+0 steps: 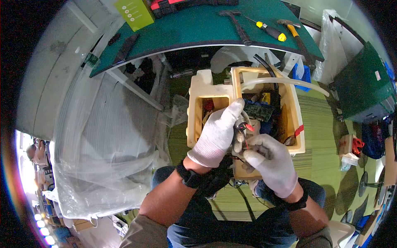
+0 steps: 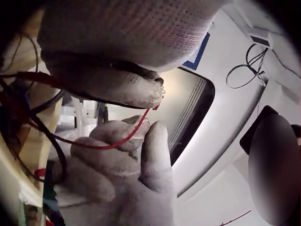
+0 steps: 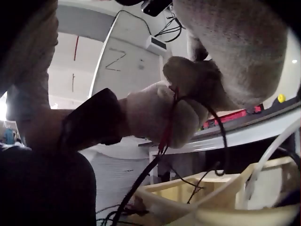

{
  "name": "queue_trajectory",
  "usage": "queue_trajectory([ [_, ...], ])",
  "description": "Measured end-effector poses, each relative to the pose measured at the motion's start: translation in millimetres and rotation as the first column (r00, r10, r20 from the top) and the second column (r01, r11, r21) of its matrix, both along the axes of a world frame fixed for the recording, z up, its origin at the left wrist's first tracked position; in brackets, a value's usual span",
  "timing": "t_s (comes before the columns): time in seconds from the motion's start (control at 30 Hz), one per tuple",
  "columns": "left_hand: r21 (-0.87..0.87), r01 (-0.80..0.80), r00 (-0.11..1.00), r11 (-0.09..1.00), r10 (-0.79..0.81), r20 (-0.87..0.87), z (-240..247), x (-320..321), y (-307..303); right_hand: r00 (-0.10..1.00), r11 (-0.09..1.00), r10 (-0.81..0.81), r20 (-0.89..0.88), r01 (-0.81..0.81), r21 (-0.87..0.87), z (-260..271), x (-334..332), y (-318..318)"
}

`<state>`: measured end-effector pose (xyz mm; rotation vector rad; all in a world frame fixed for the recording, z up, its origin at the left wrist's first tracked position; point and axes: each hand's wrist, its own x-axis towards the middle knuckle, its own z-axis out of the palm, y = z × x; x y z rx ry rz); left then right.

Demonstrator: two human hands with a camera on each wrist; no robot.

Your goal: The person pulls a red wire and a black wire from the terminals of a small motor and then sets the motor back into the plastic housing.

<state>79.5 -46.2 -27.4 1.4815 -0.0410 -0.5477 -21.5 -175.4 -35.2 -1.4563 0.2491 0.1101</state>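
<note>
Both hands wear whitish gloves. In the head view the left hand grips a small dark and metallic part with a red tip. Just right of and below it, the right hand pinches a thin red wire between thumb and fingers. From the left wrist, the red wire curves up to a fingertip of the upper hand, beside dark cable. The right wrist view has the left hand close to the right hand, with a black cable hanging below. Glove fingers hide the wire ends.
Below the hands stands a cream bin with mixed parts and a pale hose. Beyond it, a green table bears hammers and a screwdriver. Plastic-wrapped goods stand left, a green cabinet right.
</note>
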Motion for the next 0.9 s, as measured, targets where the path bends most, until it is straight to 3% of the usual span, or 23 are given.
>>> queue_trajectory([
  [0.1,0.002,-0.095,0.979,0.996,0.093,0.183,-1.8,-1.7,-0.5,0.993,0.98,-0.01,0.118,0.033,-0.194,-7.9,1.5,0.1],
  [0.17,-0.023,-0.134,0.964,0.991,0.135,0.227,0.9,-2.8,2.0,0.966,0.897,-0.172,0.192,0.234,-0.374,1.1,-1.5,5.2],
  [0.2,-0.054,-0.175,0.97,0.983,0.182,0.164,11.7,-5.4,3.2,0.94,0.829,-0.243,0.24,0.33,-0.451,6.6,-3.4,7.6],
  [0.3,-0.061,-0.237,0.905,0.97,0.243,0.349,4.0,1.3,5.0,0.938,0.828,-0.102,0.332,0.265,-0.494,15.5,-10.8,9.8],
  [0.37,-0.032,-0.215,0.921,0.976,0.214,0.326,4.2,0.3,7.5,0.983,0.86,0.057,0.172,0.039,-0.509,17.6,-7.5,10.6],
  [0.43,-0.031,-0.199,0.933,0.979,0.2,0.299,3.8,-2.9,6.4,0.957,0.796,0.055,0.285,0.13,-0.592,-4.8,-0.3,9.6],
  [0.53,-0.143,-0.139,0.961,0.98,0.168,0.221,5.4,-9.1,-1.3,0.959,0.895,0.077,0.273,0.054,-0.444,-7.1,4.5,3.5],
  [0.6,-0.071,-0.14,0.938,0.988,0.155,0.311,2.6,-9.8,-5.3,0.997,0.992,0.078,0.0,-0.078,-0.098,2.8,3.0,5.1],
  [0.63,-0.026,-0.139,0.928,0.99,0.14,0.346,2.9,-9.7,-5.7,0.984,0.99,0.115,-0.133,-0.103,0.095,7.6,2.2,5.7],
  [0.73,-0.047,-0.048,0.957,0.998,0.06,0.284,-8.3,-1.5,-5.4,0.972,0.922,0.166,-0.165,-0.093,0.376,12.3,2.4,2.6],
  [0.83,0.153,0.026,0.971,0.988,-0.061,0.23,-6.7,4.3,-1.6,0.99,0.933,0.082,-0.116,-0.035,0.359,7.6,0.4,6.8],
  [0.87,0.198,0.02,0.973,0.98,-0.065,0.223,-8.4,7.5,-1.7,0.994,0.971,0.047,-0.098,-0.022,0.239,5.3,0.2,7.1],
  [0.9,0.136,0.032,0.983,0.99,-0.055,0.173,-11.6,6.0,-4.0,0.997,0.993,0.014,-0.075,-0.005,0.117,2.6,0.3,7.1],
])
